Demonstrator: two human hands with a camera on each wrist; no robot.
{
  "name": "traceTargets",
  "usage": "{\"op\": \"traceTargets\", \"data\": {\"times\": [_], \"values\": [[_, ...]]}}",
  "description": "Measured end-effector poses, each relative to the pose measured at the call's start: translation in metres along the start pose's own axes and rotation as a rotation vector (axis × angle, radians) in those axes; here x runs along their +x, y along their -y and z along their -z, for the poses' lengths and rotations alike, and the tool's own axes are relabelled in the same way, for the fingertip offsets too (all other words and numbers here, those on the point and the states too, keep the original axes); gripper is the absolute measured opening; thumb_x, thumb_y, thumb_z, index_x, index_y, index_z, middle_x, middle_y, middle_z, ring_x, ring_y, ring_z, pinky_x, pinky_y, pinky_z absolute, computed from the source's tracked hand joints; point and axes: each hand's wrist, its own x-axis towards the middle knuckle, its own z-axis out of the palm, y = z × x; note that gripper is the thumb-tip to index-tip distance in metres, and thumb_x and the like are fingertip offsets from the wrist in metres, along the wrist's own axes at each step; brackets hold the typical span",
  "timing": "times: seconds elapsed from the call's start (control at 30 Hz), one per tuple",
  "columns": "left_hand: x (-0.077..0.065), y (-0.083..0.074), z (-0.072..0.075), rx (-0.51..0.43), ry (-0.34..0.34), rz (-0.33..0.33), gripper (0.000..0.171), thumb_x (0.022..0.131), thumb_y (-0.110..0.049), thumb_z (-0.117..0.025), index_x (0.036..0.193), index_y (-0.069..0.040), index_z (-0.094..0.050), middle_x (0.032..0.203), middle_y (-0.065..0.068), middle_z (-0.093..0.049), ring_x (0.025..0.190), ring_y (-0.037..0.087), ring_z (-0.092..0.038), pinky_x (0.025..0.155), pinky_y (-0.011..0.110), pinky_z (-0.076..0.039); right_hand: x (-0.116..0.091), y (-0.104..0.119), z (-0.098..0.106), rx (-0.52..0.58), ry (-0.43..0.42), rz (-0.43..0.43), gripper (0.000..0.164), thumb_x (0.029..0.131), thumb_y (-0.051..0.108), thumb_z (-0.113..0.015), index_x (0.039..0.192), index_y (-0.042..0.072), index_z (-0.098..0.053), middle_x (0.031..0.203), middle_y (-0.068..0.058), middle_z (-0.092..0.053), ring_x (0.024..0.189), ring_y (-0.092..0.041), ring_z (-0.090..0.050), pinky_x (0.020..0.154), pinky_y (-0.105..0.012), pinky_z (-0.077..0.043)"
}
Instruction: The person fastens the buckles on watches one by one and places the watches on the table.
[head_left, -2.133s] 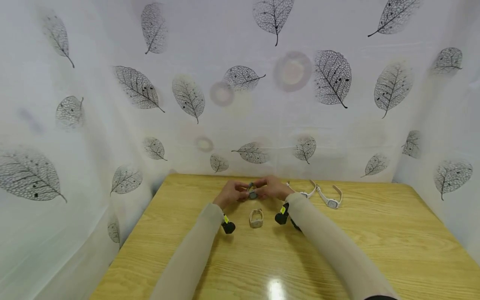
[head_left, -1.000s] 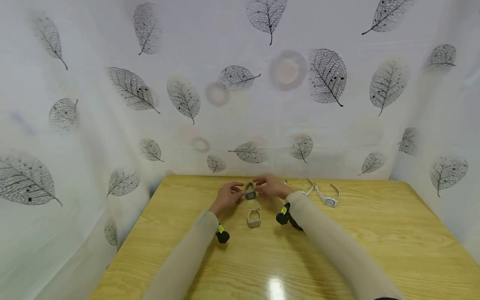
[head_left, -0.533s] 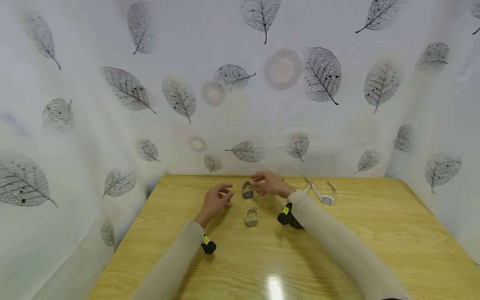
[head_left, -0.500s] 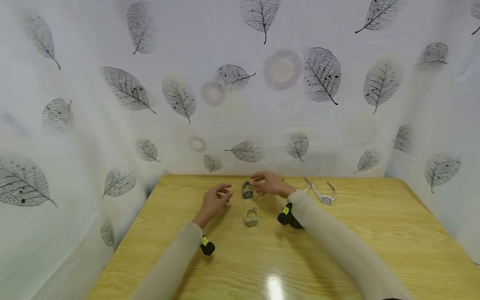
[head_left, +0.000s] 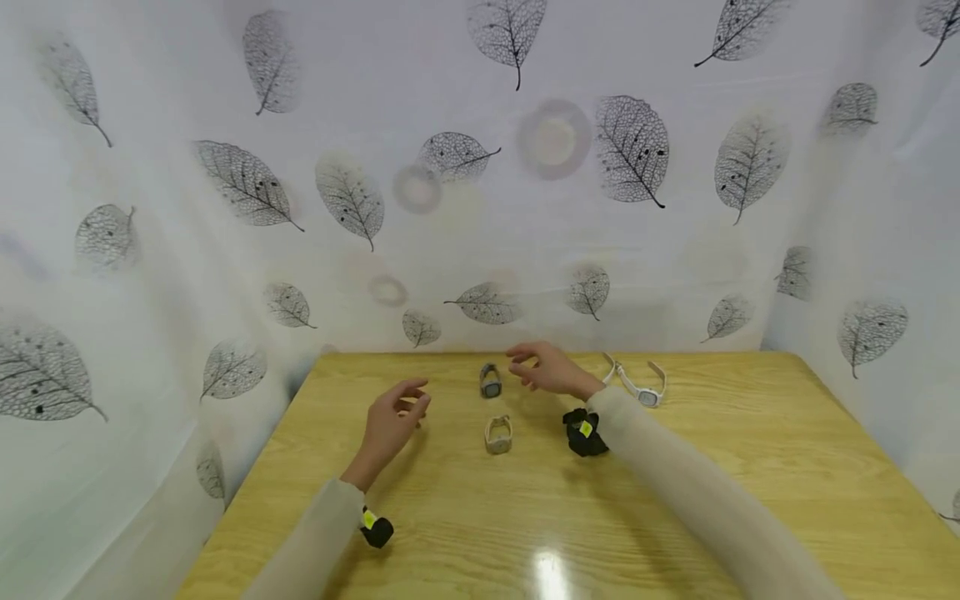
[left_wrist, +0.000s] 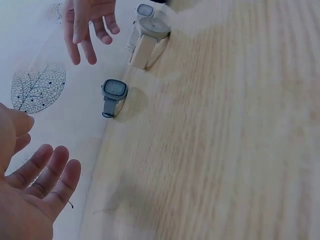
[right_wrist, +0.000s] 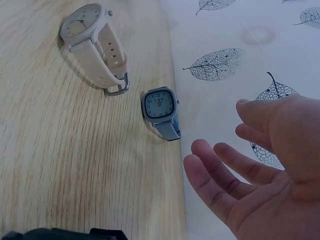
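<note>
A grey-blue wristwatch [head_left: 491,382] with a squarish face stands on the table with its strap closed in a loop. In the right wrist view the dial of this grey-blue watch [right_wrist: 159,104] shows plainly. In front of it sits a beige watch [head_left: 498,436], round-faced in the right wrist view and also buckled into a loop. My left hand [head_left: 390,425] hovers left of both watches, fingers loosely bent and holding nothing. Just right of the grey-blue watch is my right hand [head_left: 551,368], its relaxed fingers apart from it and nothing in them.
A white watch [head_left: 648,397] with its strap unbuckled lies to the right, beside another light strap [head_left: 609,367] partly behind the right hand. The wooden table [head_left: 465,533] ends at a leaf-print curtain [head_left: 465,242]. Black wrist cameras sit at both cuffs.
Both hands have let go of the grey-blue watch, which stays standing. My left hand has drawn back leftward and toward me; the right has moved slightly away. The head view has shifted a little.
</note>
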Motion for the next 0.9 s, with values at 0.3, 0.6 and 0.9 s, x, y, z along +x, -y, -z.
{"op": "traceTargets", "data": {"times": [0.3,0.6,0.9], "values": [[-0.032,-0.012,0.029,-0.013,-0.041,-0.018,0.03,0.101,-0.019,-0.069,0.13,-0.011,-0.068,0.111,0.014,-0.068,0.089,0.039,-0.069,0.067,0.034,-0.062,-0.017,-0.001,0.012,-0.05,-0.022,0.089,0.046,0.108,0.021,-0.056,0.151,0.005,-0.05,0.14,-0.026,-0.057,0.103,-0.044,-0.068,0.082,-0.052,-0.061],[-0.053,-0.016,0.05,0.029,-0.103,-0.039,0.029,0.101,-0.015,-0.068,0.13,-0.009,-0.068,0.111,0.018,-0.069,0.082,0.028,-0.071,0.065,0.033,-0.062,-0.041,-0.008,0.029,-0.102,-0.1,0.075,0.045,0.108,0.027,-0.056,0.15,0.011,-0.053,0.139,-0.022,-0.059,0.099,-0.042,-0.068,0.08,-0.055,-0.059],[-0.063,-0.028,0.041,-0.023,-0.155,-0.004,0.028,0.101,-0.012,-0.067,0.129,-0.006,-0.068,0.111,0.017,-0.067,0.08,0.022,-0.07,0.064,0.03,-0.062,-0.064,-0.026,0.048,-0.114,-0.162,0.072,0.044,0.107,0.021,-0.058,0.149,0.009,-0.053,0.136,-0.024,-0.061,0.09,-0.04,-0.07,0.064,-0.043,-0.058]]}}
